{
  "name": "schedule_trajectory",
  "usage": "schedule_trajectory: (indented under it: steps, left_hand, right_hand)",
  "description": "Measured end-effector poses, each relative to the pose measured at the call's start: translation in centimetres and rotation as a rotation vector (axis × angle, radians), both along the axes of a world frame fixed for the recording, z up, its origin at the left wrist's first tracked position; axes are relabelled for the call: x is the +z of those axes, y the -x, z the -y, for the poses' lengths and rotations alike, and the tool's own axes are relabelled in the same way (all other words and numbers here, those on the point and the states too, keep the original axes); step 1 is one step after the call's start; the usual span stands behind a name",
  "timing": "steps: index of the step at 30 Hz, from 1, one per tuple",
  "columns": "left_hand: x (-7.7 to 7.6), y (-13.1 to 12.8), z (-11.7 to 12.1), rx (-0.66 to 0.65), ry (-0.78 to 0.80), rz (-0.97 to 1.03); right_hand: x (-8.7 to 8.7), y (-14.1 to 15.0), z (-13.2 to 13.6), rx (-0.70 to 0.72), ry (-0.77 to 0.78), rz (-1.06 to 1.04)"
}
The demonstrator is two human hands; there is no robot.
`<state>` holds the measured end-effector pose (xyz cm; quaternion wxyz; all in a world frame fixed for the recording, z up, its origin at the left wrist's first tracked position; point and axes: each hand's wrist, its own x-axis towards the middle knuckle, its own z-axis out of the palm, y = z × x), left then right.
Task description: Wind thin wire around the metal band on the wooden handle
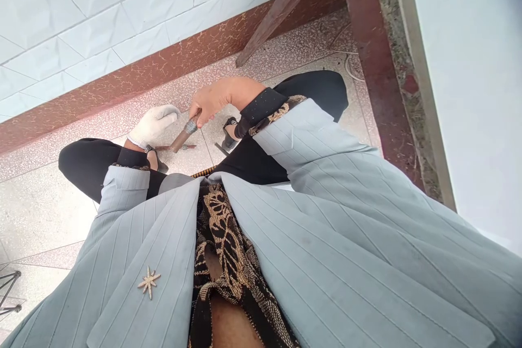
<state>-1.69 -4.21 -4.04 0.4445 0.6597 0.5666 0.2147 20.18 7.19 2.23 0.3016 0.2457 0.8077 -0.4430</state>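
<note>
My left hand [153,126], in a white glove, is low over the floor with its fingers curled together. Whatever may be between them is hidden. To its right my bare right hand [212,100] grips a short brown stick [180,140] with a grey band [190,126] wound round it. The stick slants down toward the left, its lower end close to the gloved hand. Behind and below it lies a thin reddish rod [190,147] with a greyish band, partly covered by the stick.
My bent knees in black trousers [316,92] spread on both sides, with black shoes [229,133] between. A tiled wall [101,16] stands ahead. A slanting wooden leg [281,8] and a reddish-brown frame [373,60] rise at right. A pale cable [350,62] lies beside the frame.
</note>
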Motion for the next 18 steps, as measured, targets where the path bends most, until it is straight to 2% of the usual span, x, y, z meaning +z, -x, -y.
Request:
schedule_trajectory:
  steps: [2,4,6,9,11,13,15,18]
  left_hand:
    - [-0.3,0.2,-0.1,0.038,-0.021,0.054]
    - [-0.4,0.2,-0.2,0.119,-0.048,0.113]
    - [-0.3,-0.1,-0.2,0.183,-0.055,0.175]
    - [0.3,-0.7,-0.1,0.136,-0.003,0.259]
    - [0.6,-1.1,0.1,0.079,0.032,0.285]
    - [0.8,-1.2,0.2,0.042,0.049,0.279]
    - [0.9,-1.1,0.2,0.031,0.044,0.244]
    - [1.1,-0.8,0.1,0.04,0.003,0.145]
  right_hand:
    - [0.6,-0.6,-0.3,-0.046,0.102,-0.112]
    - [1.3,-1.4,-0.7,-0.113,0.147,-0.31]
    - [1.8,-2.1,-1.1,-0.294,0.15,-0.544]
    - [1.5,-2.1,-1.5,-0.623,0.08,-0.706]
    - [0.9,-1.6,-1.7,-0.699,-0.072,-0.622]
    - [0.4,-1.1,-1.7,-0.662,-0.283,-0.464]
    - [0.2,-0.8,-1.6,-0.558,-0.462,-0.329]
    - [0.3,-0.6,-1.2,-0.361,-0.568,-0.162]
